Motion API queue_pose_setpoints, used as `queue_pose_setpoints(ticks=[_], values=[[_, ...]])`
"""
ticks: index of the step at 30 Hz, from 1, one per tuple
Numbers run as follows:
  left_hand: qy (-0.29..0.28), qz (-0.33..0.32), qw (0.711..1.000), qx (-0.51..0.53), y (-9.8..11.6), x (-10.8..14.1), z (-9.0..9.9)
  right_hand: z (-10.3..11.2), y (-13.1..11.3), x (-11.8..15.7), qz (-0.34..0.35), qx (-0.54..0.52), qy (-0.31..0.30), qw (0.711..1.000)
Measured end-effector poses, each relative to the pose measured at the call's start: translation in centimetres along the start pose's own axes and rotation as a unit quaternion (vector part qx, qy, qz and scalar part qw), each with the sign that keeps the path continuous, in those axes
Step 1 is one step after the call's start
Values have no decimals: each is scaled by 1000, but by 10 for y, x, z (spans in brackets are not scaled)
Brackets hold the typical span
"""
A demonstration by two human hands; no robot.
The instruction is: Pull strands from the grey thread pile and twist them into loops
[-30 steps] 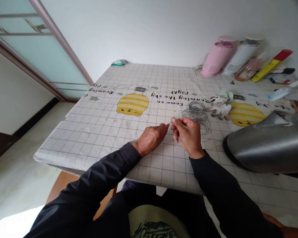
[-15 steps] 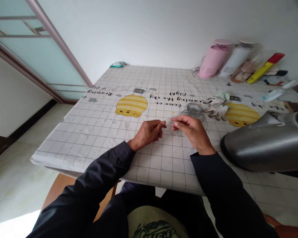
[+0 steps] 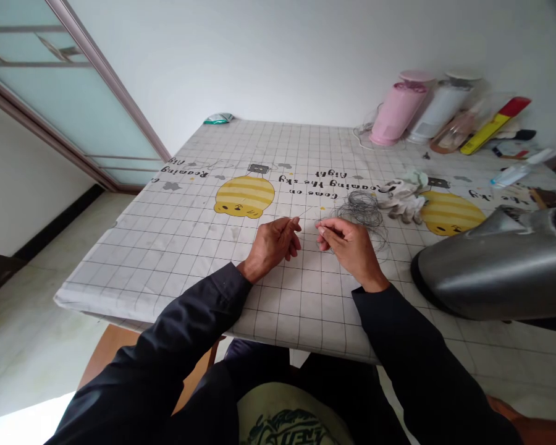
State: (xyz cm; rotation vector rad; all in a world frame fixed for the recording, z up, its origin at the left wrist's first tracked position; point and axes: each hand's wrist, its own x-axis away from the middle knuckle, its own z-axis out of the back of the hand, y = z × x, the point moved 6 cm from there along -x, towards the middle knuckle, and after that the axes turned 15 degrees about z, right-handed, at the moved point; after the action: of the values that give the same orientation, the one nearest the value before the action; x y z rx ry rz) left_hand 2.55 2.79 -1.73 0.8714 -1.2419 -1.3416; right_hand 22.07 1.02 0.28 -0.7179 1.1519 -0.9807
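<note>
A loose tangle of thin dark wire lies on the checked tablecloth, just beyond my right hand. That hand is closed in a pinch, thumb against forefinger, on a fine strand of the wire. To its left, my left hand is also pinched, and a thin strand rises from its fingertips. A small gap separates the two hands, both just above the cloth. Crumpled white gloves lie to the right of the tangle.
A large dark metal vessel lies at the right. Along the wall stand a pink cylinder, a white cylinder and a yellow and red box. A green packet sits at the far left corner.
My left hand has shifted slightly left and up. My right hand has moved a little left, away from the tangle. Both remain pinched.
</note>
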Motion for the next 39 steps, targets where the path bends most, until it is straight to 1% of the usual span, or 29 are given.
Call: queue_pose_setpoints(ticks=[5, 10, 14, 16, 19, 22, 24, 28, 31, 34, 39], values=[[-22, 13, 1000, 14, -1, 1, -4, 3, -3, 0, 12, 2, 12, 1000], [-22, 2, 1000, 3, 1, 3, -5, 4, 0, 0, -3, 11, 9, 1000], [-14, -10, 1000, -10, 2, 4, -3, 7, 2, -1, -1, 31, 20, 999], [-3, -15, 1000, 8, 4, 4, 1, 10, 4, -2, -3, 44, 30, 999], [32, -21, 997, 64, 6, 1, 13, 16, 6, -4, -10, 68, 44, 997], [73, -30, 992, 93, 6, -6, 27, 24, 3, -11, -14, 83, 53, 995], [84, -35, 991, 97, 5, -10, 34, 27, -2, -19, -20, 83, 51, 995], [77, -30, 992, 94, 0, -17, 36, 28, -15, -44, -25, 74, 53, 996], [66, -22, 993, 91, -4, -16, 31, 24, -18, -77, -27, 80, 40, 996], [48, -16, 996, 70, -5, -11, 23, 19, -7, -120, -40, 80, 32, 996], [28, -11, 1000, 5, -2, -2, 14, 15, 30, -190, -94, 76, 48, 992]])
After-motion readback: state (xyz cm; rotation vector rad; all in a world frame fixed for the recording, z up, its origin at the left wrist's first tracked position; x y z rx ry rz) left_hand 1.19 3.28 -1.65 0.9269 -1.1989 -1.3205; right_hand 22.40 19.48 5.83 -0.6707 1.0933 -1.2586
